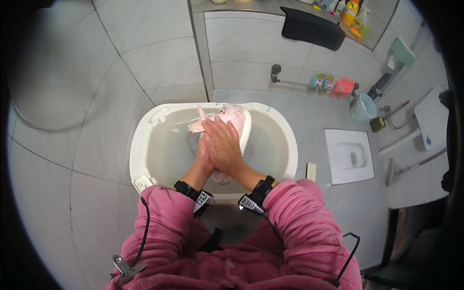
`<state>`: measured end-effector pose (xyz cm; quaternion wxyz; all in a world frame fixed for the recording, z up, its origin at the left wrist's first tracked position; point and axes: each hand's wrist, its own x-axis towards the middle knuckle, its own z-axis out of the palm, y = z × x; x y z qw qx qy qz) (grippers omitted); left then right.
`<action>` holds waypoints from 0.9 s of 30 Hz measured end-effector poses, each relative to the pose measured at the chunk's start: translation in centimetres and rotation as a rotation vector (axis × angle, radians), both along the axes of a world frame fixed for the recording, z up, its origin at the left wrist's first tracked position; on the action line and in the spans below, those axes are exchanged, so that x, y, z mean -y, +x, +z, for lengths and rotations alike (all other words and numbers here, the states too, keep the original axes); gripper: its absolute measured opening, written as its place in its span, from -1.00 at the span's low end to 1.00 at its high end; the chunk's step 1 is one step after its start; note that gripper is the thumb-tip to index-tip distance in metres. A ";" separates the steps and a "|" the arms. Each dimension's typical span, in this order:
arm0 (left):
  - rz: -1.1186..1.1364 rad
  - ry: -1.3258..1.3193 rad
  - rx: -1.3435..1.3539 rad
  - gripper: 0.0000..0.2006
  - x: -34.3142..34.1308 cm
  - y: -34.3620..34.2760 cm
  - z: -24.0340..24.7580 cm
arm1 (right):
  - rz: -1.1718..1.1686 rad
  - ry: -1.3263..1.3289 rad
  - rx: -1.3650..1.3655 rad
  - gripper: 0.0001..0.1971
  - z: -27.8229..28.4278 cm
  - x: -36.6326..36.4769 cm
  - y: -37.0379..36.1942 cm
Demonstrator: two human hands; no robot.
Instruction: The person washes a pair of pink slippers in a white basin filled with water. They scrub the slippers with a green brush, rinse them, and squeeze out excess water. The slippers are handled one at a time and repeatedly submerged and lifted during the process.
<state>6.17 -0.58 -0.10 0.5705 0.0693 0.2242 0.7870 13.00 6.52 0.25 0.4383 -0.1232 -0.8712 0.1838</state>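
My right hand (224, 145) lies across my left hand (206, 153) above a white plastic tub (139, 145). Its fingers are stretched out and flat. The left hand's fingers are mostly hidden beneath it, and whatever may be between the palms does not show. Just beyond the fingertips is a wet pink plush toy (234, 114) with long ears, resting against a white board (247, 126) set in the tub. Cloudy water (179, 159) fills the tub's lower part. Another pale pink piece (222, 178) shows below my wrists, partly covered by them.
A white squat toilet (350, 157) is set into the grey floor to the right. Behind it stand a light blue bucket (363, 108) and a wall rail (309, 87) with slippers (343, 87). A black mat (313, 29) hangs over the back ledge, near several bottles (350, 13).
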 end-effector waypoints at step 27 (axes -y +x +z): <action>-0.085 -0.191 -0.144 -0.49 0.1 2.5 0.3 | -0.169 -0.278 0.274 -0.66 2.6 -6.7 2.9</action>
